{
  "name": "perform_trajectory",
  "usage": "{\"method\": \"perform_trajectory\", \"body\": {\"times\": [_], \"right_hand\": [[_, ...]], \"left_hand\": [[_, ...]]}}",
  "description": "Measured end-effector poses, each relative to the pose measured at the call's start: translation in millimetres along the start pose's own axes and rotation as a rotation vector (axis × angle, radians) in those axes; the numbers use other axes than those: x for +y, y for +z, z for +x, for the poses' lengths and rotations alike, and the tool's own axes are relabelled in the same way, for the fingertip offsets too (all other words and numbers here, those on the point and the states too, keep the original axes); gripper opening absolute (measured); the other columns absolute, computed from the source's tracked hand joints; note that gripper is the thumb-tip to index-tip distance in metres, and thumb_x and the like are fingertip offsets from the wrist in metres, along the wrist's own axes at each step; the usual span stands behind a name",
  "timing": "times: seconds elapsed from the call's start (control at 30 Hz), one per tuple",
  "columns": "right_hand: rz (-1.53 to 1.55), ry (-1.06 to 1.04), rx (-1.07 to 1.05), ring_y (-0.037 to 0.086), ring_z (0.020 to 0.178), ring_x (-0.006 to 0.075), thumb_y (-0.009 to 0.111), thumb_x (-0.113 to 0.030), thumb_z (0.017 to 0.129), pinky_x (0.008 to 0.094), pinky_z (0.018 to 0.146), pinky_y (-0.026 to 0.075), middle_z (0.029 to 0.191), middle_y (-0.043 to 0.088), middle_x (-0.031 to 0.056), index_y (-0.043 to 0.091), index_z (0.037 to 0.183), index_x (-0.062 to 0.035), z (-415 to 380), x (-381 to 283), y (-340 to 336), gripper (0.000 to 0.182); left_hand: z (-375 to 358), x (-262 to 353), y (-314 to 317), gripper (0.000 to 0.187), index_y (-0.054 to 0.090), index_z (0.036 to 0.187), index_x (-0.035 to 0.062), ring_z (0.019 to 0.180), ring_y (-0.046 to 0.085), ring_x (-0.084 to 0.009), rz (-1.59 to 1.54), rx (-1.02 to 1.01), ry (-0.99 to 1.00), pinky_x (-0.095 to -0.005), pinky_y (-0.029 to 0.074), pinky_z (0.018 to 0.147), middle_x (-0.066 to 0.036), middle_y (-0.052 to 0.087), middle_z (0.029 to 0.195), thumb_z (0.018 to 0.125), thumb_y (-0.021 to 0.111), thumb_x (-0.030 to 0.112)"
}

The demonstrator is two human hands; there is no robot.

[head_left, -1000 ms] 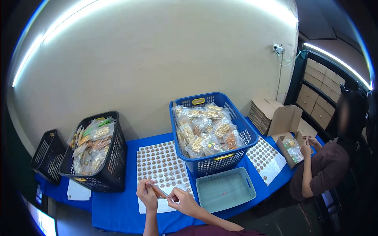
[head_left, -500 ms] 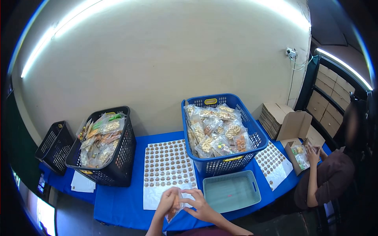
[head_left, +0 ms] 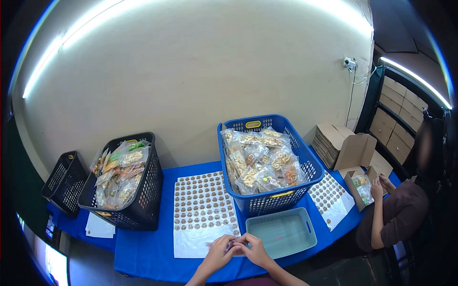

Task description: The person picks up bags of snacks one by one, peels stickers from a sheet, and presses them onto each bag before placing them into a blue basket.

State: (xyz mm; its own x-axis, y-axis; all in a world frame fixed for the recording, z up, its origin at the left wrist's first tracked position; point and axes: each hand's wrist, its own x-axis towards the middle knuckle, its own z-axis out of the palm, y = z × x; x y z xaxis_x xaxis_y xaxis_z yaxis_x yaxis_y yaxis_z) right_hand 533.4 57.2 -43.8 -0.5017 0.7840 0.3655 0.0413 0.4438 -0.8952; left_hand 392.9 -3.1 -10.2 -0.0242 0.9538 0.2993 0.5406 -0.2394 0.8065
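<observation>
Both my hands meet over the lower edge of a sticker sheet (head_left: 205, 205) on the blue table. My left hand (head_left: 220, 251) is closed around a clear packet, mostly hidden by the fingers. My right hand (head_left: 254, 250) pinches the same packet from the other side. Beside my right hand lies a grey-green tray (head_left: 281, 232). Behind it stands a blue basket (head_left: 248, 206) full of clear snack packets (head_left: 267, 159).
A black basket (head_left: 151, 190) of packets and a smaller black basket (head_left: 71, 200) stand left. White papers (head_left: 100, 226) lie below. At right are another sticker sheet (head_left: 330, 198), folded cartons (head_left: 329, 147), an open box (head_left: 355, 190) and a co-worker (head_left: 396, 214).
My hands have moved closer together and slightly right, and the packet has turned from hanging down to mostly covered by my fingers. The co-worker's hands have shifted slightly.
</observation>
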Motion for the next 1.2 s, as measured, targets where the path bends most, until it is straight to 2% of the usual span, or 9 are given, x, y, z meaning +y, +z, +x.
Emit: {"method": "perform_trajectory", "body": {"times": [0.2, 0.33, 0.4, 0.53, 0.6, 0.7, 0.83, 0.9, 1.2], "right_hand": [[0.653, 0.418, -0.087, 0.048, 0.066, 0.003, 0.054, -0.018, 0.085, 0.0176, 0.059, 0.039, 0.072, 0.054, -0.0017, 0.057, 0.084, -0.0018, -6.2, 21.2, 15.5, 0.016], [0.616, 0.465, -0.149, 0.048, 0.066, 0.0036, 0.053, -0.019, 0.086, 0.018, 0.059, 0.039, 0.071, 0.054, -0.0017, 0.057, 0.086, -0.0013, -8.7, 17.3, 17.2, 0.018], [0.517, 0.426, -0.131, 0.047, 0.066, 0.0033, 0.052, -0.019, 0.087, 0.0179, 0.058, 0.038, 0.072, 0.053, -0.0019, 0.056, 0.087, -0.0014, -10.8, 21.8, 22.0, 0.018], [0.336, 0.326, -0.138, 0.048, 0.065, 0.0063, 0.051, -0.016, 0.087, 0.02, 0.058, 0.038, 0.072, 0.053, 0.001, 0.054, 0.087, -0.0005, -6.1, 5.8, 27.6, 0.016], [0.156, 0.109, -0.023, 0.048, 0.064, 0.0086, 0.051, -0.014, 0.086, 0.0221, 0.057, 0.038, 0.07, 0.053, 0.0033, 0.053, 0.086, 0.0003, 2.3, -12.7, 37.3, 0.015], [0.082, -0.029, 0.021, 0.049, 0.063, 0.0126, 0.052, -0.014, 0.084, 0.0255, 0.058, 0.039, 0.069, 0.052, 0.0063, 0.052, 0.083, 0.0015, 14.0, -41.1, 44.9, 0.015], [0.089, -0.034, -0.108, 0.053, 0.064, 0.0252, 0.052, -0.014, 0.083, 0.0321, 0.059, 0.042, 0.073, 0.052, 0.0139, 0.051, 0.08, 0.0012, 16.7, -48.9, 37.9, 0.015], [0.158, -0.017, -0.161, 0.051, 0.061, 0.0206, 0.053, -0.018, 0.082, 0.0308, 0.057, 0.04, 0.071, 0.052, 0.0124, 0.05, 0.079, 0.0015, 15.8, -32.1, 33.7, 0.02], [0.098, 0.086, -0.097, 0.046, 0.06, 0.0137, 0.057, -0.017, 0.079, 0.0271, 0.056, 0.038, 0.065, 0.049, 0.0063, 0.052, 0.076, 0.0005, 0.5, -17.4, -4.7, 0.019]], "left_hand": [[-9.2, -40.3, 27.2, 0.023, 0.054, 0.079, 0.0006, 0.07, 0.058, -0.0172, -0.134, 0.162, -0.188, -0.0277, 0.044, 0.06, -0.008, 0.058, 0.075, 0.076, 0.064, 0.021], [-10.6, -45.1, 20.3, 0.017, 0.054, 0.076, 0.0003, 0.058, 0.056, -0.0073, -0.408, 0.125, -0.263, -0.018, 0.043, 0.049, -0.004, 0.058, 0.069, 0.075, 0.066, 0.012], [-11.1, -48.2, 16.8, 0.015, 0.055, 0.074, 0.0008, 0.06, 0.056, -0.0079, -0.442, 0.11, -0.283, -0.0178, 0.043, 0.052, -0.003, 0.058, 0.068, 0.072, 0.068, 0.009], [0.0, -52.4, -2.0, 0.014, 0.056, 0.072, 0.0029, 0.066, 0.053, -0.0121, -0.065, 0.189, 0.166, -0.0225, 0.041, 0.052, -0.004, 0.058, 0.067, 0.066, 0.069, 0.005], [6.2, -35.6, -20.9, 0.011, 0.054, 0.069, 0.0015, 0.061, 0.054, -0.0109, -0.367, 0.31, -0.17, -0.021, 0.041, 0.048, -0.006, 0.056, 0.068, 0.07, 0.065, 0.001], [16.3, -40.8, -45.0, 0.013, 0.05, 0.069, 0.0002, 0.045, 0.053, -0.0099, -0.139, 0.37, 0.109, -0.0181, 0.037, 0.037, -0.005, 0.053, 0.066, 0.074, 0.062, 0.001], [18.5, 0.7, -43.9, 0.017, 0.047, 0.068, 0.0017, 0.039, 0.048, -0.0071, -0.409, 0.402, -0.072, -0.017, 0.031, 0.033, -0.002, 0.049, 0.059, 0.079, 0.06, 0.006], [19.1, -10.9, -33.2, 0.013, 0.048, 0.073, 0.004, 0.046, 0.038, 0.0003, -0.311, 0.327, -0.118, -0.015, 0.029, 0.041, 0.002, 0.047, 0.063, 0.081, 0.058, 0.008], [21.9, -26.9, 15.6, 0.02, 0.049, 0.068, 0.0007, 0.046, 0.047, -0.0057, -0.396, 0.169, -0.2, -0.0183, 0.036, 0.038, -0.003, 0.05, 0.063, 0.08, 0.06, 0.012]]}}
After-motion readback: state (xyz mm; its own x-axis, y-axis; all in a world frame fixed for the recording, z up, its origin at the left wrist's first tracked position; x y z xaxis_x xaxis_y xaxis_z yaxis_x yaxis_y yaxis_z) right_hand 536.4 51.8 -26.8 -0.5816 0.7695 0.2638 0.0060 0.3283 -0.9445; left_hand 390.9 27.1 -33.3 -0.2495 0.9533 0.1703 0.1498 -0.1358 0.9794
